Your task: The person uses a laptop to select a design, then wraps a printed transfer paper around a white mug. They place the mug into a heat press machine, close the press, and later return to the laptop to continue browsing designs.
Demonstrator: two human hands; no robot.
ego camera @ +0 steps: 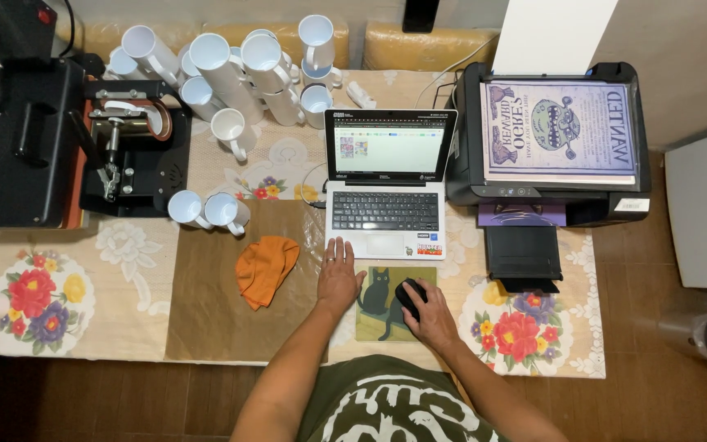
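Head view: a black computer mouse (409,296) sits on a cat-printed mouse pad (380,307) at six o'clock from the laptop (386,184). It looks light, hard and smooth (likely to glide easily), best cupped from above. The right hand (429,315) does so, fingers curled over it. The left hand (338,278) lies flat, fingers spread, holding nothing, just below the laptop's corner. An orange cloth (263,268) lies at nine o'clock, white mugs (239,69) beyond, a printer (554,139) at three.
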